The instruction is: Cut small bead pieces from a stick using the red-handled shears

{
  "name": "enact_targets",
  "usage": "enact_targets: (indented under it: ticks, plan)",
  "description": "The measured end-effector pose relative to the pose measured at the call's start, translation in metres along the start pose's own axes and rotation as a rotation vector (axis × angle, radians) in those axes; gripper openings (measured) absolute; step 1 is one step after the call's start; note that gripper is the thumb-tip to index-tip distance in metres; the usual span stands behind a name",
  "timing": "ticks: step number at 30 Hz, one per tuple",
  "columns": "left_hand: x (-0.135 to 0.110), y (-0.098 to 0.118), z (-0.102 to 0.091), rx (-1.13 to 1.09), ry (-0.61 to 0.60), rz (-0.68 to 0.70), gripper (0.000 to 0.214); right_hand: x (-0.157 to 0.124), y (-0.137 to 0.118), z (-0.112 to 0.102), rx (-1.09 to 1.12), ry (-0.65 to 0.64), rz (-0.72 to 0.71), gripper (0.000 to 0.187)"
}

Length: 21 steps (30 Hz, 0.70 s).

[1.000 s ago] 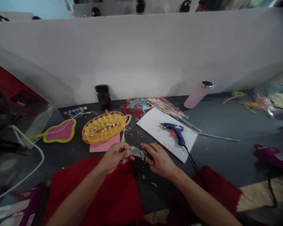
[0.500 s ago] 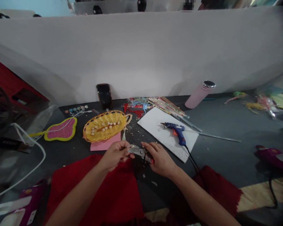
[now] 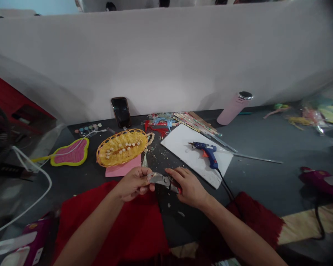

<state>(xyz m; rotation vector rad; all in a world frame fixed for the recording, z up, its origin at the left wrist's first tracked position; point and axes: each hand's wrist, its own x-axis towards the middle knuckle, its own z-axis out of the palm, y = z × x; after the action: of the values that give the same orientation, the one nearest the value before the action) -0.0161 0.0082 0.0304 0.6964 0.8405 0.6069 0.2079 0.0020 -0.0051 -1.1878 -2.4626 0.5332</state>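
Observation:
My right hand [image 3: 189, 186] is wrapped round the handles of pruning shears [image 3: 161, 179] with wide silver blades and a bit of red at the grip. The blades point left, toward my left hand [image 3: 135, 183]. My left hand is closed in a pinch at the blade tips; whatever small thing its fingers hold is hidden. Just beyond lies a yellow woven basket [image 3: 100, 157] with several small pale pieces in it, partly over a pink sheet [image 3: 123, 169]. A pale tassel [image 3: 144, 159] hangs from a beaded loop at the basket's right end.
A blue glue gun [image 3: 208, 150] rests on a white board [image 3: 183, 142], its cord running toward me. Behind are a phone [image 3: 121, 112], thin sticks [image 3: 198, 123] and a pink bottle [image 3: 234, 109]. Red cloth [image 3: 138, 221] covers the front left. A pink-and-yellow fan shape [image 3: 70, 152] lies left.
The view has shifted slightly. Both hands stay close together, and the shears' blades now sit slightly further left against my left fingers.

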Motion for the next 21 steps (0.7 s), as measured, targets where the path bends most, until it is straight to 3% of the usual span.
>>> enact_targets:
  ticks: [4,12,17,21]
  plan:
    - [0.003,-0.004,-0.002,0.037,0.026,0.063,0.027,0.000,-0.002,0.000,-0.010,0.001,0.037,0.060]
    - [0.011,-0.011,0.001,0.437,0.288,0.357,0.019,0.001,0.000,0.005,0.002,0.026,0.146,0.067]
    - [0.011,-0.015,0.001,0.623,0.383,0.428,0.014,0.001,0.002,0.006,-0.020,0.066,0.133,0.070]
    - [0.009,-0.014,0.002,0.707,0.392,0.411,0.010,0.000,0.004,0.005,-0.026,0.032,0.109,0.072]
